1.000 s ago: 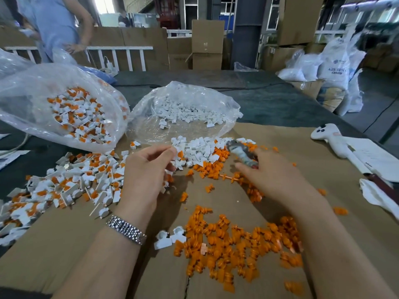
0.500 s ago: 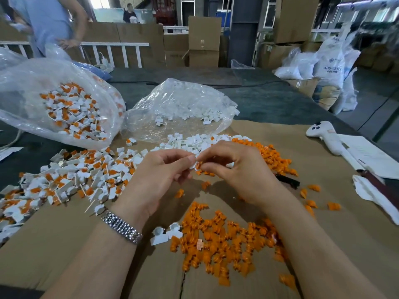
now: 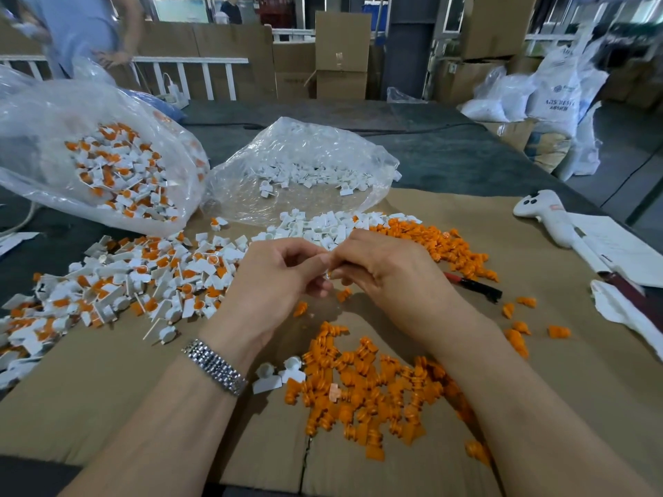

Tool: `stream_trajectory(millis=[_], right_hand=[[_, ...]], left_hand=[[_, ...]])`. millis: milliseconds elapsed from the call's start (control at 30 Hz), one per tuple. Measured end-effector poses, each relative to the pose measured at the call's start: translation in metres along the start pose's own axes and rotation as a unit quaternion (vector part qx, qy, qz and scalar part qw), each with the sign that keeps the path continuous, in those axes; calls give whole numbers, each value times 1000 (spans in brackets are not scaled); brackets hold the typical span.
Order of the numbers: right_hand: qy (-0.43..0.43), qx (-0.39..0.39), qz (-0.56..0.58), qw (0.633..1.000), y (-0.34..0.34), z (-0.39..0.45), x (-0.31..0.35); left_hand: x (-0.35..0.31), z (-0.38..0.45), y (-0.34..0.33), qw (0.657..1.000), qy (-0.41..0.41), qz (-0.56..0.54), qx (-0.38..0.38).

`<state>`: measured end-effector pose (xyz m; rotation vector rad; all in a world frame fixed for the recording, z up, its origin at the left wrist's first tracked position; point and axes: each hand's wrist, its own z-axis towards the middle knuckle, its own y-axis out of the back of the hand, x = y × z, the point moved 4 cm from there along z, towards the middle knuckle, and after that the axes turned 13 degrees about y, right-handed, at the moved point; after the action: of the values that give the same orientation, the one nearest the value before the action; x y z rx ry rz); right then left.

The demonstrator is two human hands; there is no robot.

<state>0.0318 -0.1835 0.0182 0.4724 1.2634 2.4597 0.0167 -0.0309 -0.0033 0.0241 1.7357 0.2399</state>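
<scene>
Both hands are up in the middle. My left hand (image 3: 276, 281) and right hand (image 3: 387, 274) meet fingertip to fingertip, and each grip is pinched tight on one small piece (image 3: 328, 275) held just above the cardboard. The fingers cover nearly all of it. A pale sliver shows, so it is possibly a white cap, but I can't make out its shape. My right wrist hides part of the near orange heap (image 3: 366, 389), and the bottom edge cuts off both forearms. A watch (image 3: 215, 367) sits on the left wrist.

A brown cardboard sheet (image 3: 89, 389) lies over a dark grey tabletop (image 3: 448, 152). Beyond it are a white railing (image 3: 201, 61), stacked cardboard boxes (image 3: 341, 41) and white sacks (image 3: 538, 98). A person in blue (image 3: 82, 26) stands at far left, cropped by the top edge.

There are two clear bags. The left bag (image 3: 36, 102) holds white-and-orange pieces, and the centre bag (image 3: 305, 145) holds white ones only. There are four heaps on the cardboard:
- a mixed heap (image 3: 143, 281) at left
- a white heap (image 3: 315, 227) just beyond my fingers
- a far orange heap (image 3: 430, 242) touching the white one
- the near orange heap by my wrists

Two loose white caps (image 3: 278, 373) lie just beside the watch. One red-and-black tool (image 3: 473, 285) lies to the right of my right hand. One white handheld device (image 3: 545, 217) rests near a paper sheet (image 3: 617, 245) at the right edge.
</scene>
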Motion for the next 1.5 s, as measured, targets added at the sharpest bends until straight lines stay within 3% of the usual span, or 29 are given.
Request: stream_trajectory(millis=[167,233,333,400,467,533,667,733,833,967,1133,1267,1500], right_hand=[[1,-1,-11,1000,-2,0,1],[-56,-15,66,996,-2,-4,-8],[-187,-68,203,959,5,-14,-31],[-227,-83,176,954,8,-20,-42],[-227,-9,103,968,2,-19,-43],[-201,72,72,974,-11,-17,-36],[-152,122,70,978,-22,-13,-28],[-138,151,58,977,-25,-13,-27],[-149,160,47,975,-26,-14,-30],[-168,153,40,973,-25,-16,-31],[-179,113,23,977,-20,-15,-35],[-189,63,21,980,-11,-18,-39],[-208,-5,69,976,-3,-17,-42]], left_hand=[[0,0,0,1000,-6,10,-13],[1,0,0,1000,-5,9,-19],[2,1,0,1000,2,2,-28],[3,3,0,998,-5,35,-43],[2,5,3,991,-30,102,-83],[-1,6,12,967,-65,189,-156],[-3,6,36,879,-99,337,-322],[-2,7,36,841,-119,395,-348],[-1,15,17,840,-183,431,-276],[11,32,-12,819,-184,521,-153],[15,33,-17,806,-196,545,-121],[9,20,-24,835,-224,498,-70],[11,15,-17,887,-187,419,-45]])
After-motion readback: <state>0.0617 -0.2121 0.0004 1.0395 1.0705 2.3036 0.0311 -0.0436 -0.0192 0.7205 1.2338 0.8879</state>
